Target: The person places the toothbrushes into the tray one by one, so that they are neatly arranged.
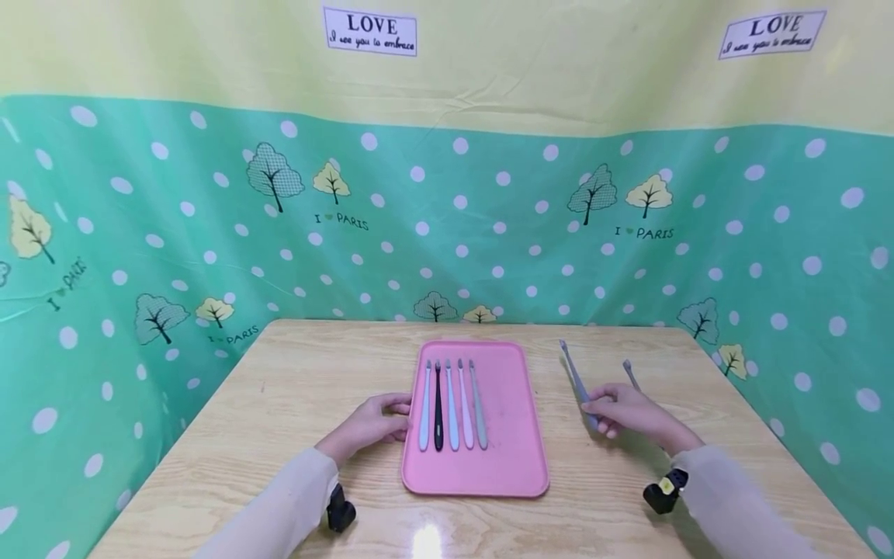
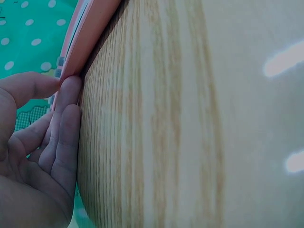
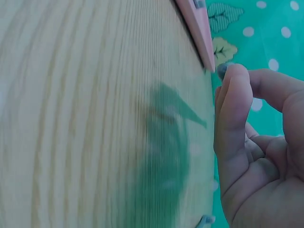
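A pink tray (image 1: 508, 435) lies on the table, bearing a row of several toothbrushes side by side, among them a black toothbrush (image 1: 438, 411) and a grey one (image 1: 478, 407). My left hand (image 1: 370, 423) pinches the tray's left rim between thumb and fingers, as the left wrist view shows at the tray edge (image 2: 92, 40). Right of the tray, my right hand (image 1: 625, 410) pinches a blue-grey toothbrush (image 1: 574, 374) near its handle end, head pointing away. Another toothbrush (image 1: 631, 374) lies beyond that hand, partly hidden by it.
The wooden table (image 1: 314, 365) has a glossy top. Behind and at its sides hangs a green dotted curtain (image 1: 489, 202). Each wrist carries a small black camera, such as the left camera (image 1: 340, 510).
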`<action>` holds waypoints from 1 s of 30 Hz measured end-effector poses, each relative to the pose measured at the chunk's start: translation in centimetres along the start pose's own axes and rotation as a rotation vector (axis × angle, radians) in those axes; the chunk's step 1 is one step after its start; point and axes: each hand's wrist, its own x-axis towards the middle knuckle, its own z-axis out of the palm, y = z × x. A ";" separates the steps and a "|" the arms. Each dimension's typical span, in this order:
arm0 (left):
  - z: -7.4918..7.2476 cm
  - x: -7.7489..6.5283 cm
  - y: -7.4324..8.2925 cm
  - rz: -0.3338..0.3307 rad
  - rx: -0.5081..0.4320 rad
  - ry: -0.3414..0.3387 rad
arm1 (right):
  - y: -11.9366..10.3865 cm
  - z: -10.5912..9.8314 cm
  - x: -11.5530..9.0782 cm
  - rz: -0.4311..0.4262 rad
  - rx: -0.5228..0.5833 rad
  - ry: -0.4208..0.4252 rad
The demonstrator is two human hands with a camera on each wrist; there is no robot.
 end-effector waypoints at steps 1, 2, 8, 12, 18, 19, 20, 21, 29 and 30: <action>0.0 0.0 0.0 0.001 0.000 0.000 | -0.1 0.2 0.1 -0.005 0.006 -0.008; 0.0 0.1 0.0 0.000 -0.001 0.000 | -0.3 0.5 0.2 -0.015 0.007 -0.017; 0.0 0.0 -0.1 0.001 -0.005 0.004 | -1.0 1.7 0.8 -0.039 0.035 -0.063; 0.0 0.0 0.0 0.006 0.003 0.006 | -1.5 2.4 1.0 -0.041 0.057 -0.099; 0.1 -0.1 0.1 0.004 0.008 0.021 | -2.4 3.6 1.1 -0.051 0.071 -0.135; 0.1 -0.1 0.1 0.001 0.007 0.023 | -2.5 3.8 1.2 -0.050 0.070 -0.136; 0.1 -0.1 0.1 0.001 0.009 0.024 | -2.6 4.0 1.3 -0.050 0.073 -0.139; 0.2 -0.1 0.1 0.000 0.008 0.023 | -2.7 4.3 1.3 -0.048 0.078 -0.142; 0.2 -0.2 0.3 0.004 0.006 0.021 | -3.3 6.1 1.9 -0.060 0.074 -0.153; 0.2 -0.2 0.3 0.005 0.006 0.023 | -3.4 6.2 2.0 -0.063 0.075 -0.160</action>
